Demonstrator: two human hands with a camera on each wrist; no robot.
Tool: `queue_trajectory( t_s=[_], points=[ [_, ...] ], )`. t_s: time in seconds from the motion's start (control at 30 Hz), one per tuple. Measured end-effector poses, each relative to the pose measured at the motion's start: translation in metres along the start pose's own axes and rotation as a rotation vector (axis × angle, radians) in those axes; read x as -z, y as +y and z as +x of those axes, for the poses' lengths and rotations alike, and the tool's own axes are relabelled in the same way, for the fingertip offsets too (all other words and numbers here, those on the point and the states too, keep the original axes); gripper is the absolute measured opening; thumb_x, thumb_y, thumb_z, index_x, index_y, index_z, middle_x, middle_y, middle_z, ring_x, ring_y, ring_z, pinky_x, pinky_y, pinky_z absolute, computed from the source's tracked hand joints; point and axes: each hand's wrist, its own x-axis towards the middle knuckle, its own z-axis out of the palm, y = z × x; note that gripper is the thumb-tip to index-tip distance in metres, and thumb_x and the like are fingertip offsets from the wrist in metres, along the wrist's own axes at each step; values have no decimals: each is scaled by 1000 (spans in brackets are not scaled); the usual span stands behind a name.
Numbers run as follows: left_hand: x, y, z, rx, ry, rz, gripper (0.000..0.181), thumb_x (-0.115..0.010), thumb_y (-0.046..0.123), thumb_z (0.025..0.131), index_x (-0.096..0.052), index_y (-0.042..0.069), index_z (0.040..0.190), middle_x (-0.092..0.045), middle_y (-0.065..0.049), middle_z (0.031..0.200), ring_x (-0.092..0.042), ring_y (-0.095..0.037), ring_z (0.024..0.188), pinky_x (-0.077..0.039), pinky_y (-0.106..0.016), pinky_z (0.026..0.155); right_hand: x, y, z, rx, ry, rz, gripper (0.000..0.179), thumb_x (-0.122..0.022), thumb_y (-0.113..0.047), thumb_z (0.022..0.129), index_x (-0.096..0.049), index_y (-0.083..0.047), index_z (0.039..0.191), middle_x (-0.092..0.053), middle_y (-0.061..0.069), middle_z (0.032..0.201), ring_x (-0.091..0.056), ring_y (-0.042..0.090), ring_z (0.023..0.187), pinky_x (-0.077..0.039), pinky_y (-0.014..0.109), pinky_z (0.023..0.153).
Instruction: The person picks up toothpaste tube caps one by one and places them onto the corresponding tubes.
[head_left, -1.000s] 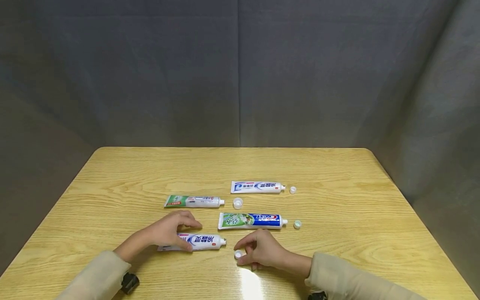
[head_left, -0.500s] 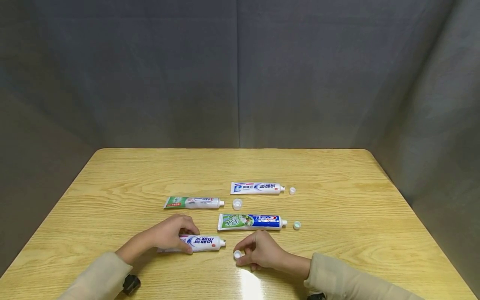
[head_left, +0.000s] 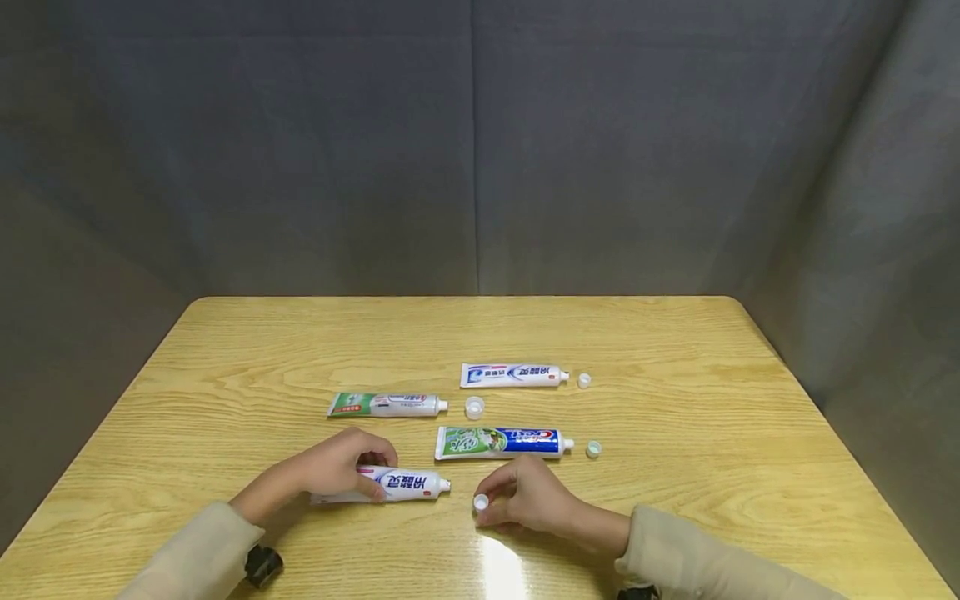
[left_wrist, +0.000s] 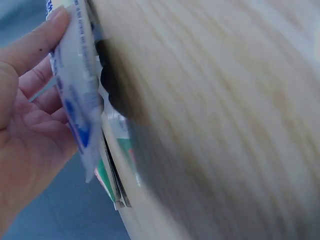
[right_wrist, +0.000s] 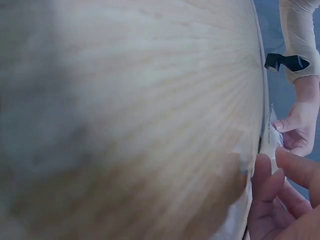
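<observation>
My left hand [head_left: 341, 462] grips a white toothpaste tube [head_left: 411, 484] with blue lettering, thumb on the near side. Its bare nozzle [head_left: 446, 485] points right, and the hand covers much of the tail end. In the left wrist view, the thumb and fingers hold the tube [left_wrist: 77, 90] on edge near the tabletop. A short way right of the nozzle, my right hand [head_left: 534, 500] pinches a small white cap [head_left: 481, 503] between thumb and forefinger, its hollow side showing in the head view. The right wrist view shows the right fingers [right_wrist: 272, 187] curled, the cap hidden there.
Beyond the hands lie a green-and-blue toothpaste tube [head_left: 501, 443], a green-and-white tube [head_left: 388, 405] and a white tube [head_left: 513, 376], all uncapped. Loose caps stand right of their nozzles: a greenish cap [head_left: 594, 449], a wide cap [head_left: 474, 407] and a small cap [head_left: 584, 381].
The right hand has shifted slightly right and away from the person, with the cap now tilted more. The left hand keeps its hold, and its tube has edged slightly left.
</observation>
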Motion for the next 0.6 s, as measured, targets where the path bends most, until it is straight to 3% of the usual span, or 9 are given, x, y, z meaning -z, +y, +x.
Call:
queue_trajectory(
  t_s=[0.27,0.6],
  points=[
    [3,0,-1,3,26,-81,22,-73,16,77,-65,6,95,-63,4,88,-56,-8,81,-46,-27,75,4,2,0,-22,28,68,13,-71,5,73,-68,6,85,-66,14,69,-63,32,56,-51,37,48],
    [7,6,1,-13,72,-86,23,-72,19,77,-66,8,96,-64,5,91,-56,-7,80,-46,-27,71,10,-3,-3,-35,51,102,17,-71,0,75,-68,5,91,-66,16,70,-63,33,55,-50,39,46]
  ],
)
